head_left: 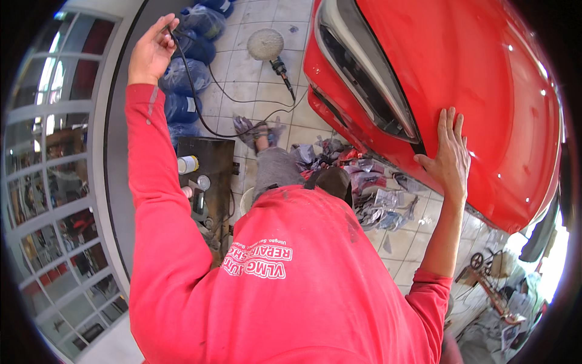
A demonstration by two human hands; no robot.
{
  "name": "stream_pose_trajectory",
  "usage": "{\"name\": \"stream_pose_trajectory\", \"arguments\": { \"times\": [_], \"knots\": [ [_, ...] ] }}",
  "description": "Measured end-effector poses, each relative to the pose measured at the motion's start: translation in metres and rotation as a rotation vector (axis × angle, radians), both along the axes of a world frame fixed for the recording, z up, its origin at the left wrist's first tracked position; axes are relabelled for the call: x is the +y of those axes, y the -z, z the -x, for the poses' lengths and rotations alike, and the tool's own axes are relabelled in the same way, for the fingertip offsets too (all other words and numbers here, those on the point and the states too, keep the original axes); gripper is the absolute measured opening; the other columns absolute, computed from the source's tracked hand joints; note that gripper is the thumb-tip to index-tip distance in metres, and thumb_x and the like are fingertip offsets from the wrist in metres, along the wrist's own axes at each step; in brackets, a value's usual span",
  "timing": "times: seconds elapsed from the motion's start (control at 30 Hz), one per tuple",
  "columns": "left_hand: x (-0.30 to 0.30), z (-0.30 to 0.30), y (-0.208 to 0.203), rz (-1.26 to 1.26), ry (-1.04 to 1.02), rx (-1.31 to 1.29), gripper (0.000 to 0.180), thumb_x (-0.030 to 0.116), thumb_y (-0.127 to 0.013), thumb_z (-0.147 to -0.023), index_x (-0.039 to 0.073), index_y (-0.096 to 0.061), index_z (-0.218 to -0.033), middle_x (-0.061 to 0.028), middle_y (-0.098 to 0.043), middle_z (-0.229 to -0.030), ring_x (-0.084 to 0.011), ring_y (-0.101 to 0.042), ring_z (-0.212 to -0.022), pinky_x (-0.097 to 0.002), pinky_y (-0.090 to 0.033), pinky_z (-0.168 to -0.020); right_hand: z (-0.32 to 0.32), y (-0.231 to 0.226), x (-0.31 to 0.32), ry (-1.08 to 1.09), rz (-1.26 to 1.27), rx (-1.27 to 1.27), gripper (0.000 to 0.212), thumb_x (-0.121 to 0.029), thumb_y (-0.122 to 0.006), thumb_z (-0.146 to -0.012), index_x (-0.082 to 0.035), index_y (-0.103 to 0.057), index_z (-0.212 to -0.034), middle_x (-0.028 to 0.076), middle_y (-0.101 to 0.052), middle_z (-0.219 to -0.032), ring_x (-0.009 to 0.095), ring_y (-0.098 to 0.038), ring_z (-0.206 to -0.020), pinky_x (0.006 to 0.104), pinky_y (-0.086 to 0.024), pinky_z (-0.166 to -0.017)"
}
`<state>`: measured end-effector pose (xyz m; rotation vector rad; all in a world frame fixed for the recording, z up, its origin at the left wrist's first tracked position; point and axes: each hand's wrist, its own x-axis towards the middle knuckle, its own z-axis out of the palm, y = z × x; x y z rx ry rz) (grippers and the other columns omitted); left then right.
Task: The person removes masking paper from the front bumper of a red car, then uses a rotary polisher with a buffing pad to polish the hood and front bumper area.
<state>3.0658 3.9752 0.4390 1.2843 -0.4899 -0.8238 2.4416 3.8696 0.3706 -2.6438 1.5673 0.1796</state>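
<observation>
Raised at the upper left, my left hand point(153, 53) pinches a black power cord point(193, 91) between its fingertips. The cord hangs down in a loop and curves back across the tiles to a polisher point(265, 45) with a round, pale fluffy pad, which lies on the floor. My right hand point(450, 158) rests flat on the red car body point(461, 67), fingers stretched out, close to the rear corner of the long headlight point(364, 67). Nothing is held in that hand.
Blue water jugs point(182, 108), some in plastic, line the left wall beside a dark bench point(209, 159) bearing a can point(188, 164). Crumpled paper and plastic point(370, 200) litter the tiles along the car. A wheeled red metal tool point(494, 294) sits at lower right. White-framed panes point(66, 176) stand left.
</observation>
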Motion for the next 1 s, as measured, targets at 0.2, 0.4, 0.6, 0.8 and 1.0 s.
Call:
{"name": "stream_pose_trajectory", "arguments": {
  "times": [0.2,0.4,0.6,0.8,1.0],
  "knots": [
    [-0.018,0.02,0.014,-0.114,0.07,0.02,0.036,0.018,-0.071,-0.099,-0.005,-0.068,-0.127,-0.0114,-0.069,-0.117,-0.0086,-0.051,-0.079,-0.0245,-0.046,-0.072,-0.005,-0.004,-0.002,0.071,-0.092,-0.009,0.124,-0.029,-0.094,-0.065,-0.006,-0.026,-0.166,0.017,-0.024,-0.173,0.039,-0.019,-0.16,0.0635,-0.032,-0.122],
    [-0.042,0.013,0.029,-0.016,0.216,0.15,0.037,0.02,-0.067,-0.102,-0.005,-0.068,-0.129,-0.0103,-0.068,-0.119,-0.0087,-0.05,-0.078,-0.0255,-0.045,-0.072,0.015,-0.013,0.002,0.173,-0.247,-0.457,0.115,-0.028,-0.091,-0.074,-0.006,-0.025,-0.166,0.019,-0.023,-0.173,0.037,-0.02,-0.16,0.0488,-0.031,-0.126],
    [-0.071,0.016,0.059,0.056,0.457,0.245,0.045,0.019,-0.056,-0.108,-0.007,-0.054,-0.144,-0.0151,-0.064,-0.132,-0.0117,-0.053,-0.084,-0.0267,-0.047,-0.079,0.061,-0.007,0.019,0.364,-0.122,-0.268,0.107,-0.03,-0.088,-0.082,-0.004,-0.026,-0.165,0.023,-0.024,-0.171,0.035,-0.025,-0.158,0.0439,-0.031,-0.126],
    [-0.08,0.064,0.014,-0.023,0.336,-0.163,0.039,0.021,-0.063,-0.105,0.0,-0.063,-0.138,-0.007,-0.07,-0.126,-0.0094,-0.06,-0.095,-0.025,-0.046,-0.084,0.048,-0.015,0.052,0.287,-0.226,-0.486,0.103,-0.025,-0.087,-0.082,-0.003,-0.029,-0.164,0.026,-0.025,-0.169,0.037,-0.023,-0.159,0.0436,-0.028,-0.127],
    [-0.134,0.141,0.015,0.022,0.257,-0.36,0.041,0.012,-0.075,-0.096,0.001,-0.064,-0.134,-0.0068,-0.064,-0.122,-0.0142,-0.068,-0.083,-0.0306,-0.059,-0.068,0.072,-0.028,0.075,0.463,-0.282,-0.445,0.11,-0.028,-0.087,-0.082,-0.001,-0.021,-0.166,0.025,-0.021,-0.171,0.038,-0.022,-0.159,0.045,-0.029,-0.126]
  ]
}}
